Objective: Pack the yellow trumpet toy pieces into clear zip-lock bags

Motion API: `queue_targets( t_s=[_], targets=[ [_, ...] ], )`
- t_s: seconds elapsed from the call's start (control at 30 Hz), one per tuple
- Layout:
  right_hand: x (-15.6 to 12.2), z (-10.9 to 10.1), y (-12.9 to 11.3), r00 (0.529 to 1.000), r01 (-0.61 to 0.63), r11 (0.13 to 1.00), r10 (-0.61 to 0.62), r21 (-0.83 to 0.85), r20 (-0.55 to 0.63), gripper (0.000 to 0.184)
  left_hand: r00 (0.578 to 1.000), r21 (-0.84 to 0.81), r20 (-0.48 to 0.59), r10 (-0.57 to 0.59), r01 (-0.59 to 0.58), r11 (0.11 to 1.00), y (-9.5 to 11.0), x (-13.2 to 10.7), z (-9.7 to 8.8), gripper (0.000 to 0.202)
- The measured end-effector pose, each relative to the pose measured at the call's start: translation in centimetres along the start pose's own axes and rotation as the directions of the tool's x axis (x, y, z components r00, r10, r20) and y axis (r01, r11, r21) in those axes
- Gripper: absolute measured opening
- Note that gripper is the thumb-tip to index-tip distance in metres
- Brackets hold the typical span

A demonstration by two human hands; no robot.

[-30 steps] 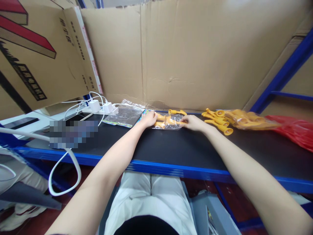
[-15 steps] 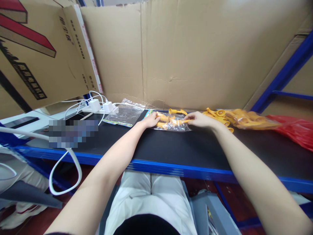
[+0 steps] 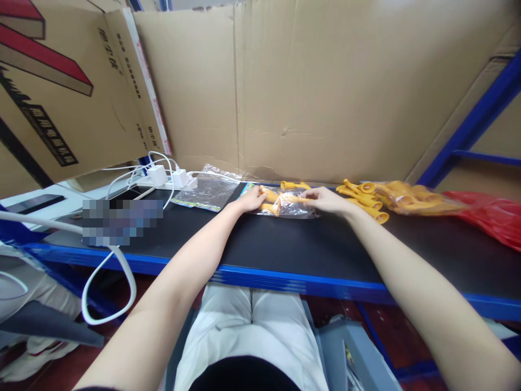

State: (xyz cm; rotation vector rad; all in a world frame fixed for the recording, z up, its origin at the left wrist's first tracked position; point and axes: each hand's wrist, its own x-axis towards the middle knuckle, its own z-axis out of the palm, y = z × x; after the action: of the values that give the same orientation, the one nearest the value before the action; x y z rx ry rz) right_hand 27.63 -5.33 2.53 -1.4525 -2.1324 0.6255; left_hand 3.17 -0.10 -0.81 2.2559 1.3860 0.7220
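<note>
The left hand (image 3: 253,200) grips the left end of a clear bag (image 3: 303,210) on the black shelf (image 3: 285,244), while the right hand (image 3: 319,199) pinches a yellow piece (image 3: 299,200) at the bag's right end. Just behind that bag lies a loose yellow part (image 3: 294,185); to its right, a yellow pile (image 3: 362,202), a filled bag (image 3: 419,199), then red plastic (image 3: 484,217); to its left, a flat bag (image 3: 215,191) and a power strip (image 3: 190,183)

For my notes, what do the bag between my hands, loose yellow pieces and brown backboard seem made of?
Bag: likely glossy, clear plastic film, given its glints. Loose yellow pieces: smooth, softly shiny, probably plastic, possibly rubber. Brown backboard: matte, apparently cardboard, given its creases.
</note>
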Motion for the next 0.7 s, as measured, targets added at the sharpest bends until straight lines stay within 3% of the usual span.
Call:
queue_targets(
  t_s=[0.17, 0.37, 0.7],
  targets=[
    [-0.1, 0.6, -0.8, 1.000, 0.016, 0.998, -0.017, -0.058, -0.014, 0.022, 0.999, -0.092, 0.015, -0.032, 0.034, 0.995, 0.0, 0.1, 0.2, 0.033],
    [-0.2, 1.4, -0.8, 0.988, -0.125, 0.985, 0.135, -0.121, 0.074, 0.033, 0.999, -0.146, 0.018, -0.049, 0.051, 0.988, -0.3, 0.4, 0.5, 0.033],
    [-0.1, 1.3, -0.8, 0.996, 0.074, 0.966, -0.057, -0.250, 0.074, 0.029, 0.999, -0.148, 0.035, -0.004, 0.009, 0.989, 0.3, -0.3, 0.0, 0.044]
  ],
)
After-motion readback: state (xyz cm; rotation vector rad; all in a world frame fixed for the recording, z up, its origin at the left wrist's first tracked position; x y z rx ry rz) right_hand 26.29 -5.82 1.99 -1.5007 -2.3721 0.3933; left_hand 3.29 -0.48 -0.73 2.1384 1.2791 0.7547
